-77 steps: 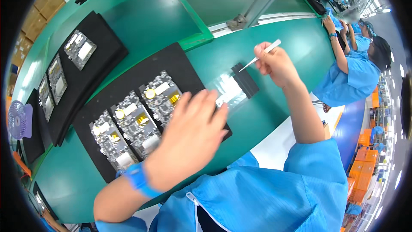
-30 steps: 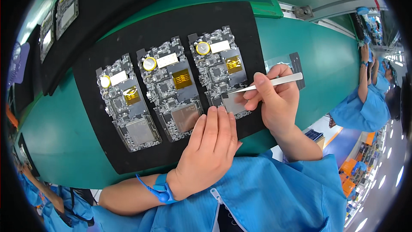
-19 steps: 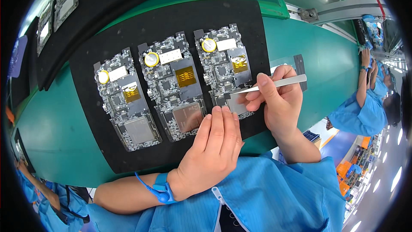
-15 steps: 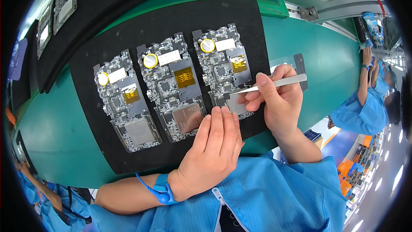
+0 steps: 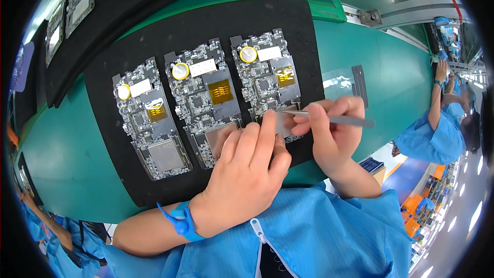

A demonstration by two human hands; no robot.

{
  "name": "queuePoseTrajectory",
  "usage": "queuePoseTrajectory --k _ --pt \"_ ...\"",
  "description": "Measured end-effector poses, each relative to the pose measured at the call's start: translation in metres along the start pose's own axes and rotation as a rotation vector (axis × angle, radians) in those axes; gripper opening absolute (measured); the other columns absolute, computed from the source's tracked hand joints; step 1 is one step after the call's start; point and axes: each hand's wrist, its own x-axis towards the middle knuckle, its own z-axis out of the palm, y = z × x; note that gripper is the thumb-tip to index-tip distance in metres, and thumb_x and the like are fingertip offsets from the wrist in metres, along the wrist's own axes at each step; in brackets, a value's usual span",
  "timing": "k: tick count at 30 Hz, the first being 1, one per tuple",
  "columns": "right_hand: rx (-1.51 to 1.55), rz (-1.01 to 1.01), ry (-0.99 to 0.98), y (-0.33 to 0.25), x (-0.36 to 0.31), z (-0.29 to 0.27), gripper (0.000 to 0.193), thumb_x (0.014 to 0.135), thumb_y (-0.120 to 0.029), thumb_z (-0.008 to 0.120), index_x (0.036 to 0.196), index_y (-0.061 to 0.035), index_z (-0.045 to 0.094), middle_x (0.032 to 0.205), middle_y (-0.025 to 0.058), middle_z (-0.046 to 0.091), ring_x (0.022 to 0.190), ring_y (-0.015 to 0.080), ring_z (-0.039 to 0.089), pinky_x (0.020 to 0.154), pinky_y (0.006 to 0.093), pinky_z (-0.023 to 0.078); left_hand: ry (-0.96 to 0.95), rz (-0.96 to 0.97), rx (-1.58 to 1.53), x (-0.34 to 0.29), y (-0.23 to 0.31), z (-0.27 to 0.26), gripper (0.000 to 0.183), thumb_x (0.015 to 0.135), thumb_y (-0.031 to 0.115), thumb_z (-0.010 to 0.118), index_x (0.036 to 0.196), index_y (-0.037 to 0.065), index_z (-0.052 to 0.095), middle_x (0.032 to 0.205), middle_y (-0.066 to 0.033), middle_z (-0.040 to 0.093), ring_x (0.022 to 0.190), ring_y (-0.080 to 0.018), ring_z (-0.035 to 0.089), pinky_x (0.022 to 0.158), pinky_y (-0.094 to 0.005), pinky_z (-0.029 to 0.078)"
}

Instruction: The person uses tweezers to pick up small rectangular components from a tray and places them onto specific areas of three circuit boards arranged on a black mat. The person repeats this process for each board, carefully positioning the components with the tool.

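The right-hand circuit board (image 5: 265,83) lies on the black mat (image 5: 200,20), along the mat's right edge, its near end toward the near right corner. Its long axis runs from the mat's far edge to the near one, slanting rightward as it comes toward you. Its silver panel (image 5: 286,124), at the near end, sits between your two hands. Your left hand (image 5: 242,175) comes in from the near edge, fingers extended with nothing seen in them, the index fingertip at the panel's far left corner. Your right hand (image 5: 337,128) has its fingers pinched around the tweezers (image 5: 355,120), which point leftward across the board's long axis, tip at the panel's far edge. Both hands are about equally near; you cannot tell whether the tip touches. A clear sheet (image 5: 337,83) lies on the counter (image 5: 393,72), just beyond the mat's right edge.
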Motion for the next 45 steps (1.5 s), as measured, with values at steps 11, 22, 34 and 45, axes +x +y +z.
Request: queuePoseTrajectory --k 11,22,34,45 --pt "-0.201 -0.296 -0.169 0.010 -0.010 0.001 0.025 0.090 0.006 0.064 0.094 0.0013 0.040 0.086 0.0216 0.069 0.067 0.0149 0.070 0.058 0.0244 0.056 -0.039 0.046 0.312 -0.012 0.011 0.003 0.057 0.079 0.034 0.071 0.120 -0.004 0.061 0.131 -0.0252 0.053 0.120 -0.0386 0.052 0.104 -0.0508 0.041" --pt "0.067 0.119 0.273 -0.008 0.020 -0.069 0.020 0.098 -0.011 0.060 0.096 -0.0061 0.040 0.074 0.0137 0.064 0.059 0.0152 0.065 0.052 0.0249 0.053 -0.201 0.058 0.360 0.016 0.038 -0.021 0.064 0.075 0.038 0.070 0.122 -0.005 0.059 0.127 -0.0236 0.055 0.121 -0.0359 0.050 0.107 -0.0511 0.036" --pt "0.023 0.313 0.297 0.019 0.033 -0.145 0.027 0.097 -0.023 0.064 0.102 -0.0065 0.042 0.073 0.0114 0.064 0.051 0.0132 0.062 0.046 0.0220 0.046 0.032 0.187 0.105 0.119 0.033 0.071 0.067 0.082 0.048 0.070 0.135 0.008 0.058 0.139 -0.0215 0.047 0.121 -0.0320 0.046 0.099 -0.0448 0.037" --pt "0.037 0.325 0.303 0.019 0.034 -0.147 0.027 0.097 -0.020 0.064 0.102 -0.0061 0.042 0.072 0.0118 0.063 0.051 0.0147 0.063 0.046 0.0223 0.048 0.055 0.159 0.145 0.128 0.035 0.070 0.068 0.079 0.053 0.069 0.129 0.007 0.061 0.126 -0.0143 0.052 0.114 -0.0290 0.048 0.093 -0.0437 0.039"
